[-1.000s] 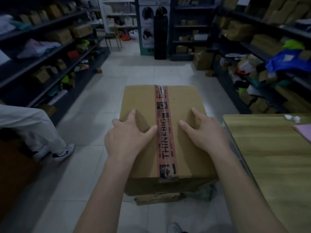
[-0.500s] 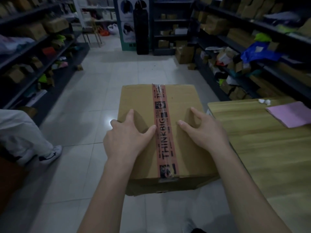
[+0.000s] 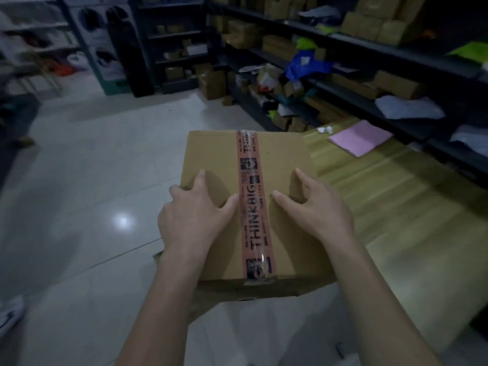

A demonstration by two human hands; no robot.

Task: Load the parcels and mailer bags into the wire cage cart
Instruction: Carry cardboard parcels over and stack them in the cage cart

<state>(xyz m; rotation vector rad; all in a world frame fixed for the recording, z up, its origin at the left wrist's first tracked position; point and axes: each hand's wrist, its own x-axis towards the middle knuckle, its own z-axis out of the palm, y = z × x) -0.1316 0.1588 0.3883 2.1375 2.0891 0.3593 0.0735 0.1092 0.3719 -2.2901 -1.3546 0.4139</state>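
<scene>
A cardboard box [image 3: 285, 159], sealed along its top by a strip of printed orange tape [image 3: 249, 207], is held between both hands above the tiled floor [image 3: 92, 180]. The left hand [image 3: 195, 217] lies on the top just left of the tape, thumb spread toward it and outer fingers bent over the box's left edge. The right hand [image 3: 317, 210] mirrors this at the right edge, so both grip the box. To the right of the right hand stands a wooden table [image 3: 409, 220] bearing pink paper [image 3: 361, 137].
</scene>
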